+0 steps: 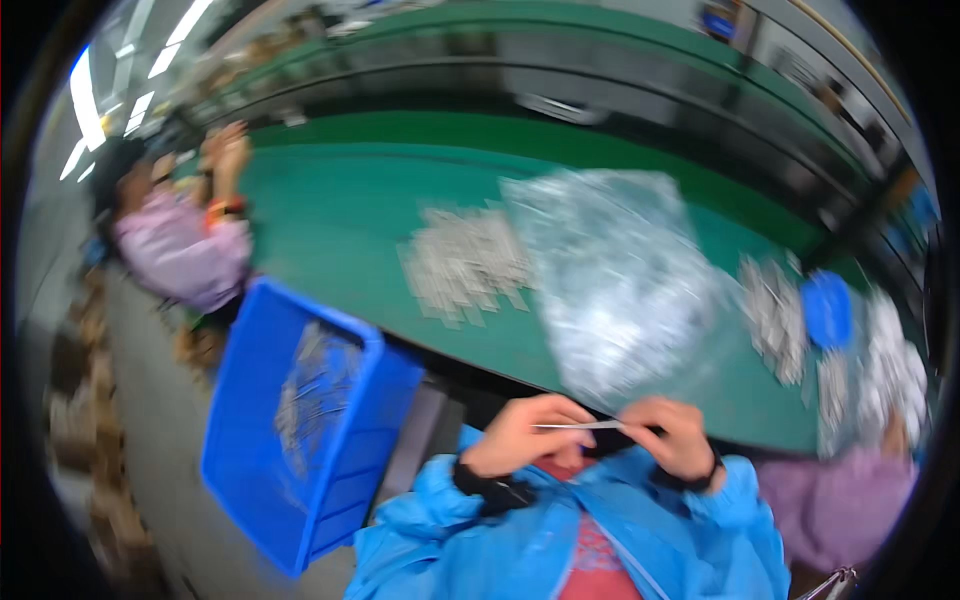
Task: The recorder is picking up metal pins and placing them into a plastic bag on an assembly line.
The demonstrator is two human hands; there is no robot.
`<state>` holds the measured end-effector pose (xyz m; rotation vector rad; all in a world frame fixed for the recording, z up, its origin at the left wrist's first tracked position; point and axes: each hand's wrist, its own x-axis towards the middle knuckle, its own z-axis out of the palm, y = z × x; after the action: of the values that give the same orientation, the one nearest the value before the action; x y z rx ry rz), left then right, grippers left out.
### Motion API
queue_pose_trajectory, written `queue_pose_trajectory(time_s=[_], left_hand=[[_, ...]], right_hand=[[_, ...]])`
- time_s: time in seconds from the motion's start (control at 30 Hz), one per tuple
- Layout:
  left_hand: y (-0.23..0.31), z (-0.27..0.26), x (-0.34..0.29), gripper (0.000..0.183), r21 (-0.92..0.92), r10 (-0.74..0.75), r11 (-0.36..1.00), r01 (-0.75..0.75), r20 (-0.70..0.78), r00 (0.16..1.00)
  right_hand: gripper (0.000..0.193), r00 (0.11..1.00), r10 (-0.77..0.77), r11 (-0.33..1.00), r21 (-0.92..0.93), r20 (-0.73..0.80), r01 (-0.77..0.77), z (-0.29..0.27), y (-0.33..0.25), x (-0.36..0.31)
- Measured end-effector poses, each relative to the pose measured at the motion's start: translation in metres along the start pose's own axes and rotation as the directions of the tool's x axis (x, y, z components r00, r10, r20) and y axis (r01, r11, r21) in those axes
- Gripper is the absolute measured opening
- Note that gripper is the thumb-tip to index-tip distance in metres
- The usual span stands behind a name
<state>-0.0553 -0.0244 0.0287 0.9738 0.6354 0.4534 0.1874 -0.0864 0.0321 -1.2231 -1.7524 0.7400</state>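
Close to my body, my left hand (522,436) and my right hand (672,434) hold a thin pale stick-like piece (585,426) between them, one at each end. The left fingers pinch its left part, and the right thumb and fingers close round the other end. Its exact kind is too blurred to tell. Just beyond my hands lies a large clear plastic bag (620,290) on the green table (340,220). A pile of similar thin pale pieces (465,260) lies left of the bag.
At my left stands a blue plastic bin (345,450) holding several thin grey pieces (315,385). Another pile (775,320) and a blue oval object (827,308) are on the right. Co-workers sit at the far left (185,240) and near right (840,500). A shelf (600,50) runs behind.
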Motion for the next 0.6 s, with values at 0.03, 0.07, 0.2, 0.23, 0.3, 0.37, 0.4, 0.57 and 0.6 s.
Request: queue_pose_trajectory(time_s=[0.03,0.07,0.2,0.23,0.3,0.37,0.4,0.57,0.6], left_hand=[[-0.004,0.0,0.003,0.021,-0.076,0.018,0.997,-0.017,0.002,1.0],[-0.009,-0.001,0.01,0.02,-0.158,0.046,0.987,-0.043,0.014,0.999],[-0.042,-0.001,0.031,0.018,-0.121,0.247,0.96,-0.251,-0.05,0.968],[-0.042,0.001,0.028,0.019,-0.192,0.249,0.946,-0.262,-0.087,0.964],[-0.046,-0.002,0.022,0.02,-0.271,0.265,0.917,-0.291,-0.13,0.955],[-0.052,-0.007,0.016,0.022,-0.296,0.291,0.902,-0.315,-0.124,0.949],[-0.048,-0.009,0.018,0.022,-0.301,0.296,0.899,-0.319,-0.121,0.948],[-0.043,-0.019,0.024,0.026,-0.188,0.314,0.928,-0.321,-0.065,0.947],[-0.042,-0.02,0.025,0.026,-0.19,0.315,0.928,-0.321,-0.062,0.947]], right_hand=[[0.009,0.997,0.051,0.998,-0.031,0.053,-0.049,-0.004,-0.002,-0.006],[0.012,0.989,0.101,0.995,-0.027,0.11,-0.098,-0.008,-0.003,-0.012],[0.016,0.99,0.122,0.969,-0.209,-0.071,-0.134,-0.021,0.01,-0.012],[0.016,0.995,0.088,0.975,-0.199,-0.039,-0.094,-0.028,0.014,-0.007],[0.013,0.978,-0.052,0.765,-0.621,0.202,0.169,-0.037,0.023,0.004],[0.014,0.961,-0.103,0.742,-0.623,0.257,0.246,-0.034,0.047,0.012],[0.015,0.958,-0.116,0.714,-0.648,0.263,0.264,-0.033,0.048,0.016],[0.017,0.986,-0.086,0.756,-0.636,0.14,0.156,-0.022,0.043,0.022],[0.017,0.992,-0.066,0.776,-0.619,0.108,0.119,-0.023,0.042,0.023]])
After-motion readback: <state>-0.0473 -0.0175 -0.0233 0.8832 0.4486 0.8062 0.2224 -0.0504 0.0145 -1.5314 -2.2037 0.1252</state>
